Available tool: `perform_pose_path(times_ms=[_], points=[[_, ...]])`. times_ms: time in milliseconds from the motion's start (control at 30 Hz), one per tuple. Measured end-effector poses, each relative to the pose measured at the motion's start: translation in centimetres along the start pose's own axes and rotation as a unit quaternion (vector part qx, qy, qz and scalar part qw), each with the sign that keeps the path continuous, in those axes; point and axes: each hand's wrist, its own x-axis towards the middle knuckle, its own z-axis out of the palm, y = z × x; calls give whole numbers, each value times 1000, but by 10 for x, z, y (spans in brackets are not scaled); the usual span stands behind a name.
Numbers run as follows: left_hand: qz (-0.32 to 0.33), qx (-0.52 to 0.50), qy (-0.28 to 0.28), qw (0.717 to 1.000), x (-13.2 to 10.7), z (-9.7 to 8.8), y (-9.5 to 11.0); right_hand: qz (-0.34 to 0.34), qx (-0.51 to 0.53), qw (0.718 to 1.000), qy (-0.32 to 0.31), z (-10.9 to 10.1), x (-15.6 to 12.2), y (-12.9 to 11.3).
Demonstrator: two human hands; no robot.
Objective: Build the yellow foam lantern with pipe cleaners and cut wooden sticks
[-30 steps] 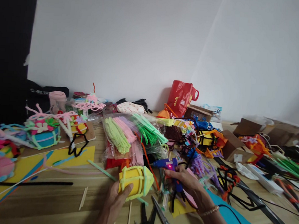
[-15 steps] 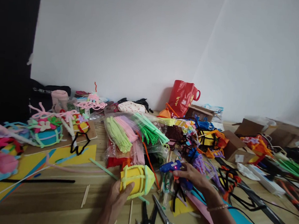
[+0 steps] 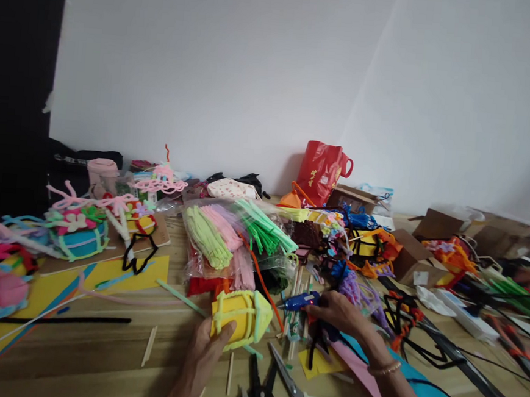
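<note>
My left hand [image 3: 210,347] is closed around a yellow lantern-like craft [image 3: 241,320], a paper cylinder wrapped in pale yellow fuzzy strips with a greenish pointed end turned right. Its thumb lies across the yellow side. In my right hand [image 3: 336,311] is a blue hot glue gun [image 3: 301,301] with a small red light, its nozzle pointing left at the craft, a short gap away. Part of the gun's handle is hidden by the fingers. Just below lie scissors [image 3: 296,387] with pale handles and black-handled pliers [image 3: 261,391].
Bagged pipe cleaners [image 3: 211,237] in several colours lie behind the craft. Finished-looking fuzzy crafts [image 3: 81,239] crowd the left side. A red bag [image 3: 322,172], an open cardboard box [image 3: 418,259] and a white power strip [image 3: 467,315] stand farther right. A thin wooden stick [image 3: 149,345] lies in front.
The glue gun has tilted flatter and dropped slightly, so its nozzle now points left toward the craft. My left hand keeps its hold on the craft with little movement.
</note>
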Motion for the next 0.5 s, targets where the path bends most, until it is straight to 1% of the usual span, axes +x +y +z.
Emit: perform_pose_path(times_ms=[133, 233, 300, 333, 367, 400, 433, 500], points=[[3, -8, -5, 1000, -3, 1, 3, -21, -82, 994, 67, 3, -12, -13], [-5, -12, -6, 1000, -6, 2, 7, -55, -111, 989, 84, 7, -25, -38], [-12, -16, -12, 1000, -6, 3, 9, -96, -108, 987, 67, 13, -33, -60], [-13, -19, -15, 1000, -6, 4, 9, -131, -96, 986, 47, 18, -37, -71], [-16, -22, -16, 1000, -5, 4, 9, -177, -62, 982, 6, 24, -41, -80], [-20, -24, -13, 999, -4, 4, 7, -198, -34, 980, -13, 30, -44, -87], [-21, -24, -6, 999, -3, 3, 6, -213, -16, 977, -19, 37, -46, -92], [-21, -19, 13, 1000, -1, 2, 2, -232, 10, 973, -10, 50, -47, -95]])
